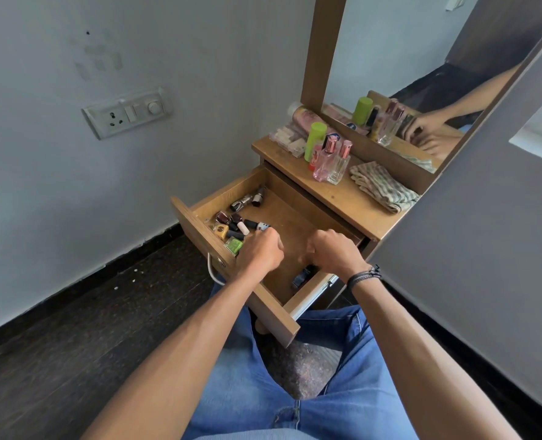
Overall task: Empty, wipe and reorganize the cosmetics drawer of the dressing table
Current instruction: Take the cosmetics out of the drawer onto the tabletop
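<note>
The wooden drawer of the dressing table is pulled open over my lap. Several nail polish bottles lie in its left corner, and two more bottles lie further back. A dark bottle lies near the front right. My left hand reaches into the drawer with curled fingers closing on a white and blue nail polish bottle. My right hand hovers over the drawer's middle, fingers curled under; what it holds is hidden.
On the tabletop stand a green-capped bottle, two pink-capped perfume bottles, a lying spray can and a folded striped cloth. A mirror rises behind. A wall socket is at left.
</note>
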